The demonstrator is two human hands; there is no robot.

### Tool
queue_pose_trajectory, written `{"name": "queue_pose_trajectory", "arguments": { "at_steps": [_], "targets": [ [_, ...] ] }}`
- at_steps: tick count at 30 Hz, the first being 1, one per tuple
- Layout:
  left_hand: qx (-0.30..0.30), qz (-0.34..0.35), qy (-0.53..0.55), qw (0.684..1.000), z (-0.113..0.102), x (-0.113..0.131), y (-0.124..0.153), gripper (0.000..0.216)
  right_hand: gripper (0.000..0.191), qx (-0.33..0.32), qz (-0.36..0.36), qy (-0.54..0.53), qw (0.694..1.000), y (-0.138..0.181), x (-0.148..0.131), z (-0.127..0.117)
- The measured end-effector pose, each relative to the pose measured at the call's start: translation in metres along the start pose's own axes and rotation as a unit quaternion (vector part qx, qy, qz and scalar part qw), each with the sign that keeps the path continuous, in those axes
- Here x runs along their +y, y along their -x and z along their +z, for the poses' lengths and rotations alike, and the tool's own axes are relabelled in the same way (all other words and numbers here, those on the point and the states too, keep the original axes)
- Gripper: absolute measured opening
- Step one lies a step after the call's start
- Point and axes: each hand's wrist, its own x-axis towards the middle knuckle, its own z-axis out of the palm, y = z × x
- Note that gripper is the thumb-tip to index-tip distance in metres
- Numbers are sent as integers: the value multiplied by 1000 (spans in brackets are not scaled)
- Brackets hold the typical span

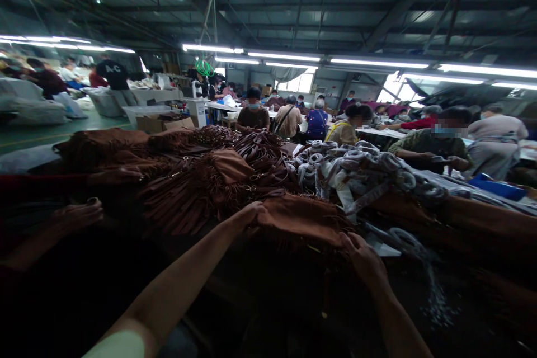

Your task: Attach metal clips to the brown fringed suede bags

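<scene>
Stretched between my two hands is a brown fringed bag (304, 218), its fringe hanging down in shadow along the lower side. My left hand (251, 213) grips its left end, fingers wrapped on the edge. At the right end, my right hand (363, 254) pinches the corner between thumb and fingers. Just beyond the bag lies a heap of brown straps and fringe (184, 201) with metal clasps. A folded brown piece (231, 166) rests on top of that heap. Below the bag, the surface is too dark to make out.
Bundles of straps in whitish wrapping (348, 165) are piled behind my right hand. More brown bags (109, 142) lie at the left. A co-worker's hands (79, 215) reach in from the left. Across the table sits a masked person (254, 114); another person (440, 145) works at the right.
</scene>
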Motion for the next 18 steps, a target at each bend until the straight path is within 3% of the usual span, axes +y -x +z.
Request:
{"name": "queue_pose_trajectory", "arguments": {
  "at_steps": [5, 7, 9, 13, 18],
  "targets": [
    [152, 16, -80, 985, 13, 3, 2, 62, 55, 30, 1, 16, 999, -6, -18, 4],
    [146, 43, -73, 986, 15, -2, 7, 64, 59, 11, -3, -31, 999, 0, -15, 4],
    [102, 52, -59, 992, 14, -8, 13, 57, 61, -17, -9, -63, 998, 8, -8, 2],
    [48, 44, -67, 996, 9, -12, 24, 53, 47, -59, -6, -85, 995, 22, 3, -4],
    [114, 111, -135, 978, 8, 7, 23, 60, 29, -100, -31, -101, 989, 20, -9, -13]
  ]
}}
